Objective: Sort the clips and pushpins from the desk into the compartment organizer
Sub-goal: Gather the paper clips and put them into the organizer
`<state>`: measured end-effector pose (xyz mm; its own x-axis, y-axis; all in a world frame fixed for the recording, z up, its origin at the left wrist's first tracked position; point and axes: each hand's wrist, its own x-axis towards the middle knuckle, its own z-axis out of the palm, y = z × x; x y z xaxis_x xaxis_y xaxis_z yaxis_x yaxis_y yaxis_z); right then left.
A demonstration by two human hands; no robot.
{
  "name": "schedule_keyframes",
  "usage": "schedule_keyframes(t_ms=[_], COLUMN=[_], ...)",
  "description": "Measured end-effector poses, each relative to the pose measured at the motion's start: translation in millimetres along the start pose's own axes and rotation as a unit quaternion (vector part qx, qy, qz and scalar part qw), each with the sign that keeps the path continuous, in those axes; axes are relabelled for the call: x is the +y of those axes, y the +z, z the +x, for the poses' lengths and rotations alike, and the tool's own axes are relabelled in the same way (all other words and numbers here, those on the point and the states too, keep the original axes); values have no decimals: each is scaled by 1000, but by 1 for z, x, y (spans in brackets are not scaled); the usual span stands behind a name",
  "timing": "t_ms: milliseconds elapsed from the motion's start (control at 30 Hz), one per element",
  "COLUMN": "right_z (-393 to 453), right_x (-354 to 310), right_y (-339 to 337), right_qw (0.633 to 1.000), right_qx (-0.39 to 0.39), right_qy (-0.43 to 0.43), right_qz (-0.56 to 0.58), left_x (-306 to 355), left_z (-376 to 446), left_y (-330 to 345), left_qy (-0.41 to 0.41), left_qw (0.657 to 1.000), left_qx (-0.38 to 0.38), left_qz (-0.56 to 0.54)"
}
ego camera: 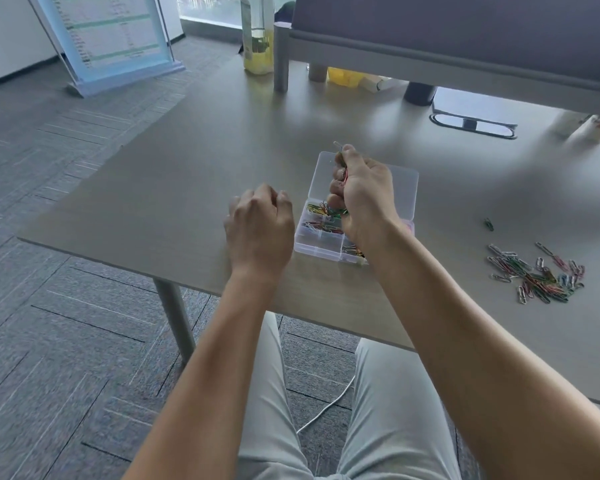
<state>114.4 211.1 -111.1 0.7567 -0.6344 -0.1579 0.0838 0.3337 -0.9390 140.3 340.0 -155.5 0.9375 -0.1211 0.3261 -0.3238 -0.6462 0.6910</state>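
head | right hand (362,195) is fisted around a bunch of clips (341,168) above the organizer (407,183) | filled compartments are seen just under that fist | left hand (260,225) is curled loosely, nothing seen in it, beside the organizer | pile (537,275) is left well right of the fist on the desk (187,168)
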Motion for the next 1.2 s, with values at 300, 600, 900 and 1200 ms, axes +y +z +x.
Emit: schedule_keyframes(t_ms=[300,600,900,1200], right_z=[7,6,6,3], right_x=[5,7,5,5], right_y=[5,3,3,4], right_qw=[998,994,994,996], right_qx=[-9,-13,-14,1], right_qy=[-31,-55,-61,-71], right_qz=[-59,-88,-87,-57], left_x=[-30,-28,-26,-25], left_z=[3,0,-1,-1], left_y=[6,5,3,1], left_qy=[38,45,46,41], left_qw=[976,961,962,965], left_qx=[-102,-132,-133,-129], left_qz=[191,240,234,222])
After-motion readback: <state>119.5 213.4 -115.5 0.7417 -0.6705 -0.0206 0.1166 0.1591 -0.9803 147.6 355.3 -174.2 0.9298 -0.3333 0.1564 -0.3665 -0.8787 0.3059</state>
